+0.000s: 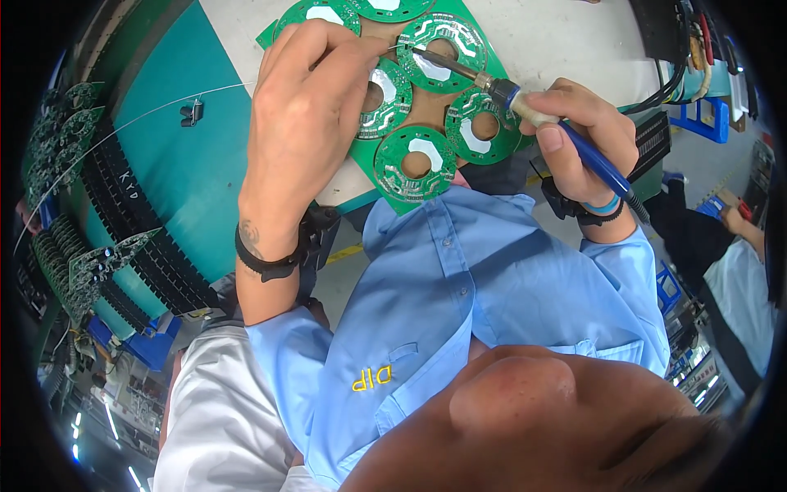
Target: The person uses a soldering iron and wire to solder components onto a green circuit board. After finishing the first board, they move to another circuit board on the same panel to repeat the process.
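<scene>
My right hand (594, 123) grips a soldering iron (592, 158) with a blue handle. Its metal tip meets, or nearly meets, the upper ring-shaped green circuit board (474, 51). My left hand (307, 115) is closed in a pinch, and a thin strand of solder wire (197, 93) trails from it to the left. A short end of wire pokes out past my left fingertips near the iron's tip. More ring boards lie around them: one at the front (385, 168), one at the right (469, 143), and others partly hidden behind my left hand.
A small black component (191, 113) lies on the teal mat (172, 70) at left. Beyond it stand a curved black slotted rack (135, 201) and upright populated circuit boards (70, 156). Cables (676, 86) hang at upper right. Another person (742, 287) is at far right.
</scene>
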`<state>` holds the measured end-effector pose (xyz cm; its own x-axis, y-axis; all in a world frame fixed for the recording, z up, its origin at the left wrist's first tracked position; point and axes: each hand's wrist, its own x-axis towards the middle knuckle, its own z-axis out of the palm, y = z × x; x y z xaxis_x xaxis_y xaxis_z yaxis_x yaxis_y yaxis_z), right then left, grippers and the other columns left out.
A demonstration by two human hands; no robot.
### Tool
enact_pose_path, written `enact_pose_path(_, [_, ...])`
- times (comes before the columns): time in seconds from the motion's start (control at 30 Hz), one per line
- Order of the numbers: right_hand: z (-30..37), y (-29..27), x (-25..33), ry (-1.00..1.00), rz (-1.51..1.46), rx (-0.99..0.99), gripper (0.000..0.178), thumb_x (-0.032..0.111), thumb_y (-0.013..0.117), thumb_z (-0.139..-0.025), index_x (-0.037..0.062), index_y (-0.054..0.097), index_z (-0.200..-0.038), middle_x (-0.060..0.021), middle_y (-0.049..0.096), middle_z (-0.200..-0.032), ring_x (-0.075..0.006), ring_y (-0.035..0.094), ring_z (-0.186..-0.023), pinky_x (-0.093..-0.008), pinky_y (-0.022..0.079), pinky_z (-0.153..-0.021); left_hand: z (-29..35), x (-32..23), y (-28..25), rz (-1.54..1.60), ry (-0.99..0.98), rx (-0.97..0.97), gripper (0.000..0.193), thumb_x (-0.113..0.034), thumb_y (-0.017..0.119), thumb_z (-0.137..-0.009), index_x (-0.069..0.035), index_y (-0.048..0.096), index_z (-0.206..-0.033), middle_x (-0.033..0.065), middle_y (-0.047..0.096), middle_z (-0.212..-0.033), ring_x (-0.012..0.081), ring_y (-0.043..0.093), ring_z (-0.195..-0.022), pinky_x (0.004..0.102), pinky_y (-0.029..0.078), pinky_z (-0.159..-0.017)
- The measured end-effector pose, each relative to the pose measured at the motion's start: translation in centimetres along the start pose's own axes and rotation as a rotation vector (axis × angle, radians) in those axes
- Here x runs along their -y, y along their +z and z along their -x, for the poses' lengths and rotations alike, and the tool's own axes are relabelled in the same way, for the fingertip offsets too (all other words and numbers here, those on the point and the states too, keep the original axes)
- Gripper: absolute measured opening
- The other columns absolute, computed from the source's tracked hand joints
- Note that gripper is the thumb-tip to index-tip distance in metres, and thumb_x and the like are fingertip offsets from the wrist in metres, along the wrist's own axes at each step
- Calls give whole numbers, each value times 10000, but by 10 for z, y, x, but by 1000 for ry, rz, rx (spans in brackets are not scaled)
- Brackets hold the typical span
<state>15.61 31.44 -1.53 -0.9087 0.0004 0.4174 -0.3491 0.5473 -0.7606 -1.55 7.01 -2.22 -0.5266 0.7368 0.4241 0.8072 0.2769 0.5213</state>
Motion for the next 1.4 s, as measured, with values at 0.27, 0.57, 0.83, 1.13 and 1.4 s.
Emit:
enact_pose_path(0.27, [-3, -8, -3, -67, -52, -132, 214, 52, 702, -982, -94, 700, -1138, -160, 739, -828, -170, 645, -640, -272, 483, -563, -3, 4, -2, -62, 2, -103, 179, 4, 776, -861, -50, 742, -1028, 81, 665, -947, 280, 656, -837, 396, 541, -753])
enact_pose_path(0.57, [-3, -16, 8, 22, -43, -114, 279, 145, 641, -1037, -101, 650, -1167, -186, 701, -871, -211, 666, -755, -309, 510, -664, 5, -3, -37, -140, -247, -139, 120, -18, 775, -902, -32, 717, -1006, 92, 673, -947, 268, 660, -776, 371, 534, -665])
enact_pose_path(0.83, [-21, -2, 3, 4, -154, -177, 193, 48, 727, -965, -65, 701, -1120, -145, 766, -928, -162, 671, -739, -277, 524, -652, 7, 6, -38, -70, -255, -91, 67, -22, 736, -930, -27, 703, -988, 106, 677, -922, 295, 651, -763, 386, 514, -664])
enact_pose_path(1.13, [-41, 3, 1, 18, -81, 29, 219, 78, 648, -1021, -76, 648, -1177, -176, 711, -883, -204, 679, -776, -312, 513, -672, 1, 14, -30, -148, -128, -19, 99, -43, 754, -878, -51, 716, -969, 84, 665, -874, 294, 648, -796, 419, 475, -718])
enact_pose_path(1.4, [-44, 12, -4, 55, -105, 50, 220, 87, 651, -1036, -63, 658, -1197, -173, 735, -869, -201, 693, -768, -304, 514, -659, 3, 16, -21, -89, -172, -47, 81, -35, 756, -868, -47, 712, -935, 81, 657, -842, 295, 647, -793, 422, 465, -717])
